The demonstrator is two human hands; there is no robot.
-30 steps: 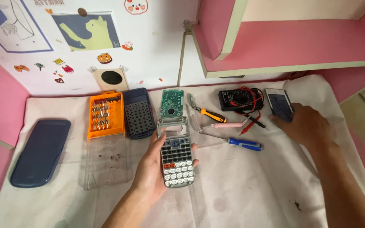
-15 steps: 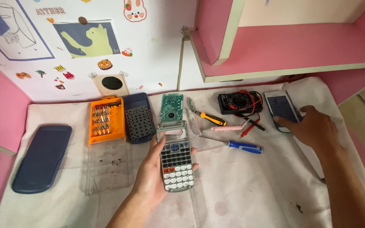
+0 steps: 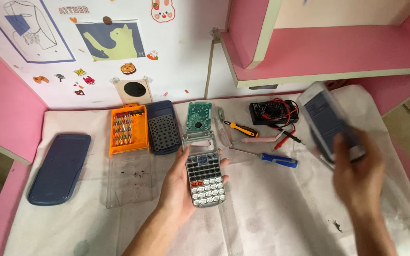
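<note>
Resting in the left hand [image 3: 179, 189], grey calculator [image 3: 206, 178], casing seemingly opened.

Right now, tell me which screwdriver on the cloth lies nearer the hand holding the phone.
The blue-handled screwdriver, lying low on the cloth, is nearer the right hand. The orange-and-black-handled screwdriver lies farther back, toward the circuit board.

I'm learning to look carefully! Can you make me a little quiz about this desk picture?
1. True or false: the left hand holds a calculator.
2. What does the right hand lift? A) phone B) screwdriver C) meter
3. What colour is the handle of the screwdriver lying nearest the calculator?

Key: 1 true. 2 A, the phone, blurred. 3 blue.
</note>
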